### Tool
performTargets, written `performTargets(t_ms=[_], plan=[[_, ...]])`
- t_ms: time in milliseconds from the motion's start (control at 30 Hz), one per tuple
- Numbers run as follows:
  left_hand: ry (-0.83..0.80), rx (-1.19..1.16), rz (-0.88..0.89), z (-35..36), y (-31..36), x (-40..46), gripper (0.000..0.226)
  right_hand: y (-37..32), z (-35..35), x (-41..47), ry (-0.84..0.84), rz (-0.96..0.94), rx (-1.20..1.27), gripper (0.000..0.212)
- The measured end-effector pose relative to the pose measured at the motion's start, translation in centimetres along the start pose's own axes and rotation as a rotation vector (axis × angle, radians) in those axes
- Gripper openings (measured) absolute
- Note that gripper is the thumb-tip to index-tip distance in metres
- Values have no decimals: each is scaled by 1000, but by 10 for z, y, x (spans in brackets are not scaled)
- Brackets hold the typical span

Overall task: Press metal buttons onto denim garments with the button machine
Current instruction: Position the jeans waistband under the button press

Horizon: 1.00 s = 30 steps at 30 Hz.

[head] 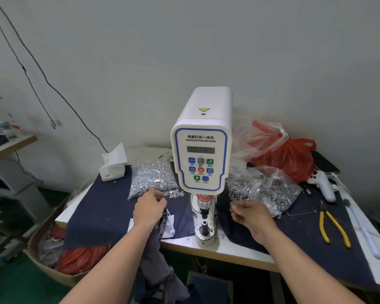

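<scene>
Jeans (156, 255) hang off front bench (233, 249) edge; left hand (148, 210) pinches at silver buttons (154, 179), right hand (251, 216) loosely curled beside machine (201, 159)

Even, diffuse indoor light fills the scene, and the wall (272, 51) grades from pale at centre to grey in the corners. Shadows are soft and faint. Glare sparkles on the clear bags of metal parts (151, 178). Wide-angle distortion bows the table edge (239, 252) and the cables (42, 73). The left margin is blurred; the centre is fairly sharp.
</scene>
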<state>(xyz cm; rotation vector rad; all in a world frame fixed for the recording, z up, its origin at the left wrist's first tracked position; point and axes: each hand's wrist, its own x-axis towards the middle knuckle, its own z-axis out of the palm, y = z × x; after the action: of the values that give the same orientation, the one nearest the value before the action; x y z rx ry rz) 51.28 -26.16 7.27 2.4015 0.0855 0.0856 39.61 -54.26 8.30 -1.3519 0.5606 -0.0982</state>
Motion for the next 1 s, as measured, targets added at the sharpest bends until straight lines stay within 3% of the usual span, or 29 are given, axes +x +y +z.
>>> performTargets(t_ms=[300, 700, 1000], plan=[[-43, -262, 33, -8, -16, -41, 13, 13, 35, -35, -152, 42, -86, 20], [-97, -515, 13, 9, -9, -71, 14, 11, 55, -51, -202, 248, 123, 18], [-48, -497, -137, 17, 6, -47, 16, 5, 59, -53, -218, 315, 226, 23]])
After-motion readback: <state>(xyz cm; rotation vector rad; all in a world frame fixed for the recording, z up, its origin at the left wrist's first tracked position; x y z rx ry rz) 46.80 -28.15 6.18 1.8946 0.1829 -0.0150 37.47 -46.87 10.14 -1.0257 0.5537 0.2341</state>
